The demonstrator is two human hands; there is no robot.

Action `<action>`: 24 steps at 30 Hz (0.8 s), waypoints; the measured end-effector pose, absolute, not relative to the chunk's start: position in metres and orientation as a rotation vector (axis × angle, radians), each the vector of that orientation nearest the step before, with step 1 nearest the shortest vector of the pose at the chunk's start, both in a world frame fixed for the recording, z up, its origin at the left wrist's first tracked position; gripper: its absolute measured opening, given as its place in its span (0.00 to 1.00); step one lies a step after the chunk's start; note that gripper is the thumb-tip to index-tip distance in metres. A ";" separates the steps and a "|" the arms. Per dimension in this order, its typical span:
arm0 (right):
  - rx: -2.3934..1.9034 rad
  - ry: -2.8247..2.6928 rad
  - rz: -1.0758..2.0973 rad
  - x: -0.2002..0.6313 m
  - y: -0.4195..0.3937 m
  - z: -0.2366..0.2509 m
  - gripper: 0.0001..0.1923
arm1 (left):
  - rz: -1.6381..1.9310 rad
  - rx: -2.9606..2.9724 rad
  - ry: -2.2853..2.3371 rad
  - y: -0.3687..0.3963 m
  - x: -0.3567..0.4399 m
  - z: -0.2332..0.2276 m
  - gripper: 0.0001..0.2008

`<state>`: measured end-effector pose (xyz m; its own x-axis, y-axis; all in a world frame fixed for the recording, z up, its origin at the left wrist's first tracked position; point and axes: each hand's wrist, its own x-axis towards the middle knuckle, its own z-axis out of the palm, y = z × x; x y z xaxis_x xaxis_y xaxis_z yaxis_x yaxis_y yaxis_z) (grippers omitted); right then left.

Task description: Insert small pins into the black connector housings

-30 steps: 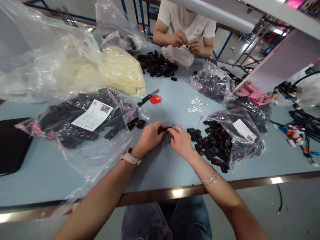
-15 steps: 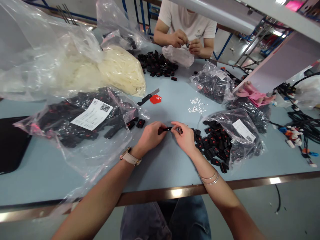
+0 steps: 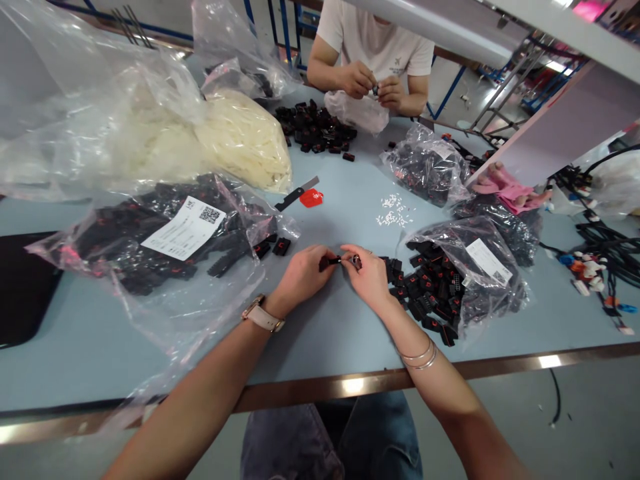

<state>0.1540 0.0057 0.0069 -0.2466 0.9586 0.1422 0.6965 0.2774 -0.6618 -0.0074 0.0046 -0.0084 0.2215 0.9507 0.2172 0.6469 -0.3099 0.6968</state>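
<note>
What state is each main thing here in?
Small black plastic part, pinched in left hand
Right hand, fingers curled, grip unclear
Clear plastic bag at near right, open, black connectors spilled out
Clear plastic bag of cream strips, bulging
Tiny white pieces, scattered loose
Black-handled metal knife, blade bare

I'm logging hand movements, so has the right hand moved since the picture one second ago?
Yes: the right hand has shifted slightly rightward against the black connector pile, now hiding part of its left edge.
</note>
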 end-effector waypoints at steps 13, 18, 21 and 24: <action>-1.382 -2.301 0.366 0.154 0.004 0.003 0.16 | 0.778 1.982 1.541 0.002 -0.006 0.002 0.04; -1.326 -2.404 0.221 0.153 0.001 0.000 0.15 | 0.744 1.978 1.545 0.003 -0.006 0.003 0.04; -1.291 -2.475 0.153 0.152 -0.002 0.002 0.15 | 0.757 2.012 1.531 0.004 -0.007 0.001 0.04; -1.300 -2.477 0.178 0.151 -0.004 0.002 0.15 | 0.769 2.049 1.503 0.004 -0.008 -0.002 0.04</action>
<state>0.1513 -0.0036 0.0020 -0.5254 0.8174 0.2364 0.7751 0.5743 -0.2635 -0.0075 0.0040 -0.0020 0.2380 0.9586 0.1566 0.6879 -0.2801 0.6696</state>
